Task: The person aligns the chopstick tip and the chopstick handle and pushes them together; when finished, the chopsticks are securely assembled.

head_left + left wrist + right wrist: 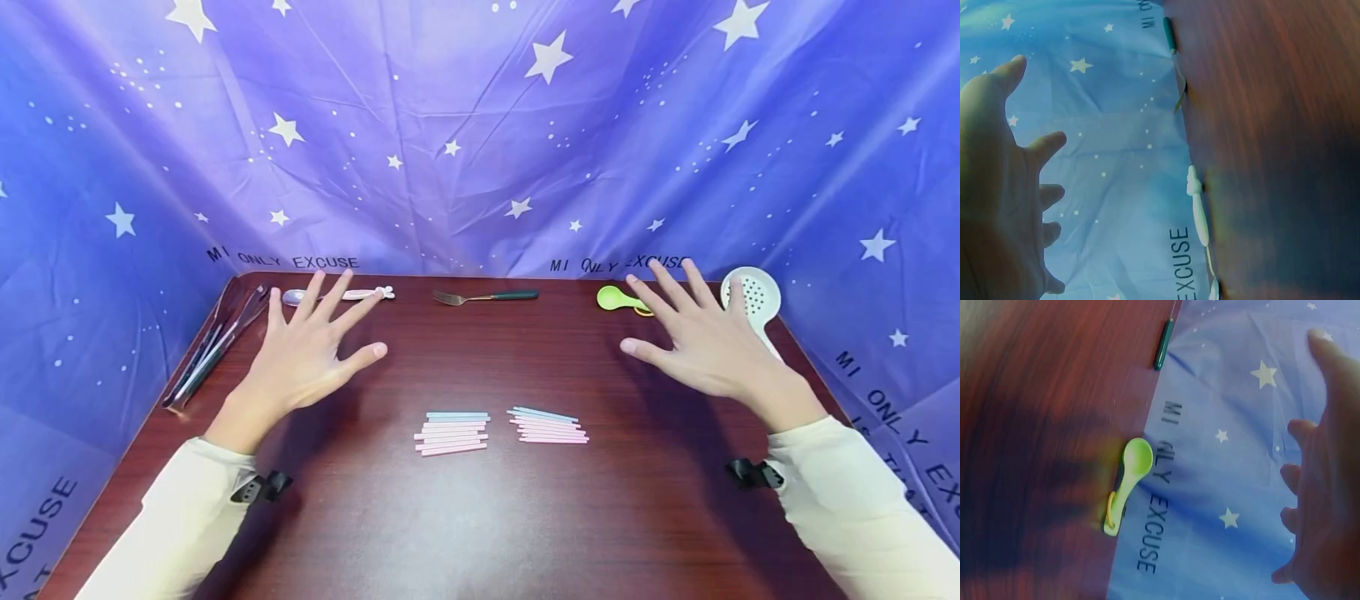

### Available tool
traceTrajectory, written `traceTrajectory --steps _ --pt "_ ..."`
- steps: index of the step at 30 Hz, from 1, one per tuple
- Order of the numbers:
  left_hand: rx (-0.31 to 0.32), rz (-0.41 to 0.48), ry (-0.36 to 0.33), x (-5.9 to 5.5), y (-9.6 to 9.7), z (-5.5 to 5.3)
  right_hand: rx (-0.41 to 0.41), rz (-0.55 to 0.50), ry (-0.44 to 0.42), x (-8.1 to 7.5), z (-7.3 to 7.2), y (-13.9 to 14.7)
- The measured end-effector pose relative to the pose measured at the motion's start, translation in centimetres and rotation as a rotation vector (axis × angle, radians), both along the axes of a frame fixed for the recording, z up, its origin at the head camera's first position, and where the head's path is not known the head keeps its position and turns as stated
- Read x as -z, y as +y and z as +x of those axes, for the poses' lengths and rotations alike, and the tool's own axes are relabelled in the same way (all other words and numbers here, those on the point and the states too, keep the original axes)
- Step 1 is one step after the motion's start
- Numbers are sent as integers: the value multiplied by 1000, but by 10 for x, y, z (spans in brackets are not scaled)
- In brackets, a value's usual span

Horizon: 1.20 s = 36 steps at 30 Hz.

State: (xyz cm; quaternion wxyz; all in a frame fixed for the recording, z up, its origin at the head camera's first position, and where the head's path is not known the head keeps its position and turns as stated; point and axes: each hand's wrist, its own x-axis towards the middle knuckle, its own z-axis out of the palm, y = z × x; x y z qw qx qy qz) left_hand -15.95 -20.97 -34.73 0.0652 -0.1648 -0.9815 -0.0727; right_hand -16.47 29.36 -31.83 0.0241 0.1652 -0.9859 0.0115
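Observation:
Both hands hover over the table with fingers spread and nothing held. The left hand [307,354] is nearest a spoon with a pale pink handle [363,294], which lies at the back edge. Beside the right hand [701,346] are a green measuring spoon [617,297] and a white slotted ladle [752,293], partly hidden by the fingers and wrist. Between the hands, on the table's middle, lie two groups of short pink and blue sticks, a left group [453,433] and a right group [551,426]. A fork [487,297] with a dark green handle lies at the back centre.
Dark metal utensils [213,350], one looking like a whisk, lie along the left edge of the brown table [465,533]. A purple-blue star-patterned cloth [450,108] hangs behind and at both sides, close to the table's edges.

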Motion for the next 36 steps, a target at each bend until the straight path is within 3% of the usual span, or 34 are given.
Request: traceTrajectory --steps 7,19,27,32,36 --pt "45 10 36 16 9 4 -42 -28 -40 21 7 -14" --pt "109 86 -43 54 34 23 -187 -226 -81 70 29 -46" --pt "185 191 -82 75 57 38 -228 -347 -141 90 35 -64" --pt "211 299 -95 81 66 39 -251 -375 -163 101 36 -73" --pt "225 366 -101 88 72 39 -275 -377 -131 107 35 -79"
